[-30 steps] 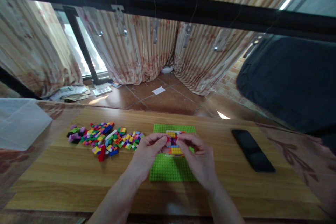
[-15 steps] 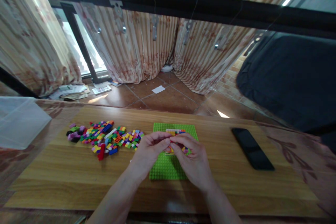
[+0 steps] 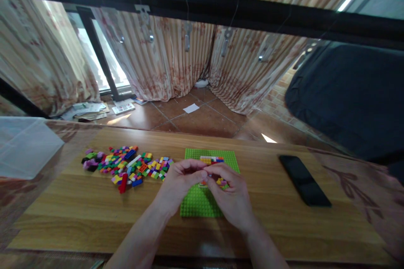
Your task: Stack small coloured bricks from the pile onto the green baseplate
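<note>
My left hand (image 3: 181, 183) and my right hand (image 3: 229, 191) meet fingertip to fingertip above a green studded baseplate (image 3: 202, 205). Both are closed in a pinch. Whatever lies between the fingers is too small and too covered to name. Under the fingers, rows of coloured bricks (image 3: 212, 159) are built up on the baseplate, partly hidden by my hands. Left of my left hand a loose pile of small coloured bricks (image 3: 121, 164) spreads over the table, with a longer red brick (image 3: 123, 183) at its near edge.
The wooden table (image 3: 94, 222) also carries a black phone (image 3: 304, 180) on the right. A translucent plastic bin (image 3: 28, 147) stands at the far left. A dark bar (image 3: 202, 4) crosses the view above, in front of striped curtains (image 3: 170, 59).
My hands stay joined over the baseplate, with only a slight shift of the fingers. The whole view has moved down a little.
</note>
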The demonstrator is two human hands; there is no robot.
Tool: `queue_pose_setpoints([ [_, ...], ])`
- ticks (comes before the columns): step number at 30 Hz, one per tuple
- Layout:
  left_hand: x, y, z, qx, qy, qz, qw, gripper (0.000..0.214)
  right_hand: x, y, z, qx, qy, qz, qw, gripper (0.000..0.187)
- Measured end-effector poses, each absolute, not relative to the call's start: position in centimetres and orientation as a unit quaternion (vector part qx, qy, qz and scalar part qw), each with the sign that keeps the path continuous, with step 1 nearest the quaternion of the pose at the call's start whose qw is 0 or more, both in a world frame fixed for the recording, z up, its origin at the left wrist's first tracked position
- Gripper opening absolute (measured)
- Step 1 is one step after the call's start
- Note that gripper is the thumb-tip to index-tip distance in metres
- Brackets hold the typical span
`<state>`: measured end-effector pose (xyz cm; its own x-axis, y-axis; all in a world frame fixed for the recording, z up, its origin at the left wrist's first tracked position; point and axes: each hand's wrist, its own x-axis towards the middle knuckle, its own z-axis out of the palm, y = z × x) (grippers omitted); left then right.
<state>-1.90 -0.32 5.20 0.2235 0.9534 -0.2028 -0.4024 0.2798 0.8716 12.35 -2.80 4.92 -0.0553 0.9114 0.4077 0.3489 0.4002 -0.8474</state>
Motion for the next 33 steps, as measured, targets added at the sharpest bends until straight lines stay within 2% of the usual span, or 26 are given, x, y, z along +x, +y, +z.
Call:
queue_pose_setpoints([
  [7,-1.7,-0.3,5.1,0.349,0.4,0.474,0.703,0.024,13.3,-2.7,4.9,-0.482,-0.66,0.294,0.496,0.011],
  [15,-2.1,-0.1,5.5,0.309,0.463,0.483,0.676,0.024,18.2,-0.9,4.3,-0.59,-0.474,0.301,0.58,0.017],
  [22,-2.0,0.0,5.5,0.304,0.475,0.468,0.68,0.024,18.2,-0.6,3.5,-0.619,-0.476,0.373,0.501,0.015],
  [26,-2.1,0.0,5.4,0.31,0.48,0.467,0.675,0.023,18.0,-0.6,2.9,-0.607,-0.472,0.412,0.488,0.019],
  [33,-2.1,0.1,5.3,0.324,0.484,0.46,0.67,0.025,18.0,-0.4,2.5,-0.603,-0.504,0.391,0.48,0.017],
])
